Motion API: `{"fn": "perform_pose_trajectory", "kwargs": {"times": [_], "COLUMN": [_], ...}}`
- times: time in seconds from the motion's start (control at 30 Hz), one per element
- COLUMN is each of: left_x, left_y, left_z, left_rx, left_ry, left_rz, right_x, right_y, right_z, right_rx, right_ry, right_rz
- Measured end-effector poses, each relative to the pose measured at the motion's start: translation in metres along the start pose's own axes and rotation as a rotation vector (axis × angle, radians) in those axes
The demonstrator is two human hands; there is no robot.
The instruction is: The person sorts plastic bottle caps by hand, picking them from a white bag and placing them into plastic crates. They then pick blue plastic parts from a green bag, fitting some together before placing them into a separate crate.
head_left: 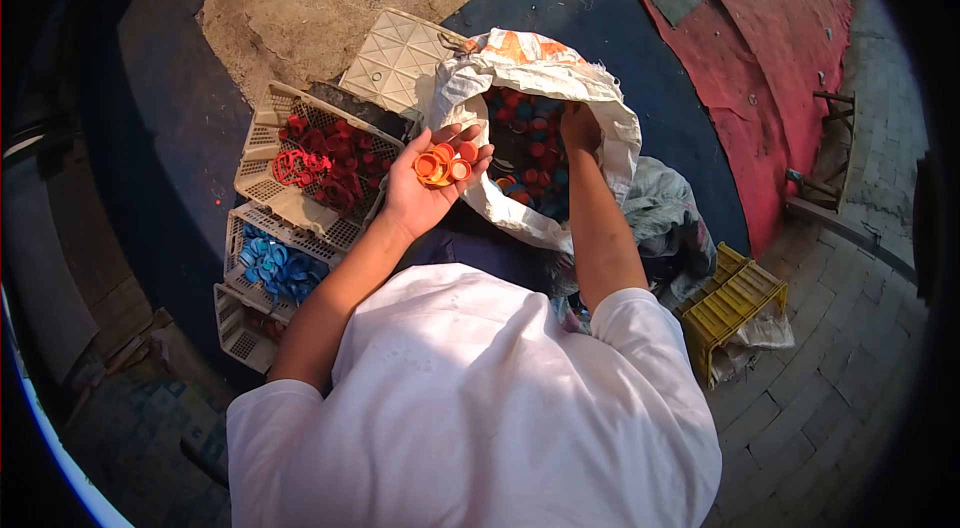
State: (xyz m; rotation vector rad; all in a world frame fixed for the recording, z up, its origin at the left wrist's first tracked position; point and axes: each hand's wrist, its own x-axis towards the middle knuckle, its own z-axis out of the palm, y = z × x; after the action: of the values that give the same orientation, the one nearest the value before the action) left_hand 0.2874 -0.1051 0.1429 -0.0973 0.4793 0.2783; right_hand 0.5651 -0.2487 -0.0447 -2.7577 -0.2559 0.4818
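Roughly midway, by my reading. Left hand (425, 190) is cupped palm-up, fingers loosely curled round a few orange caps (443, 166), just beside the sack (615, 133). Right hand (578, 123) is down in the sack among mixed caps (530, 153); fingers hidden, cannot tell. Red crate (262, 143) and blue crate (232, 258) are part-filled, with many caps left. Orange caps small, round, glossy.
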Motion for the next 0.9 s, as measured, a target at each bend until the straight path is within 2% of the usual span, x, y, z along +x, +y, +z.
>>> {"fn": "perform_pose_trajectory", "kwargs": {"times": [0.23,0.33,0.63,0.73,0.83,0.87,0.9], "left_x": [-0.006,-0.002,0.01,0.015,0.02,0.022,0.025], "left_y": [0.004,0.007,0.009,0.007,0.003,0.002,0.0], "left_z": [0.0,0.002,0.003,0.006,0.014,0.018,0.019], "left_rx": [-0.002,0.001,0.028,0.041,0.02,0.007,0.003], "left_ry": [0.029,0.025,0.01,-0.015,-0.031,-0.036,-0.045], "left_rz": [0.015,0.014,-0.033,-0.06,-0.067,-0.066,-0.056], "right_x": [0.003,-0.009,-0.046,-0.061,-0.102,-0.116,-0.133], "right_y": [-0.003,-0.002,0.005,0.007,-0.019,-0.032,-0.046], "right_z": [0.002,0.002,-0.007,-0.008,-0.045,-0.061,-0.082], "right_rx": [-0.091,-0.06,0.032,0.217,0.838,0.999,1.037], "right_ry": [-0.051,0.074,0.2,0.335,0.178,0.156,0.111], "right_rz": [0.046,-0.017,-0.09,-0.237,0.018,0.032,-0.042]}}
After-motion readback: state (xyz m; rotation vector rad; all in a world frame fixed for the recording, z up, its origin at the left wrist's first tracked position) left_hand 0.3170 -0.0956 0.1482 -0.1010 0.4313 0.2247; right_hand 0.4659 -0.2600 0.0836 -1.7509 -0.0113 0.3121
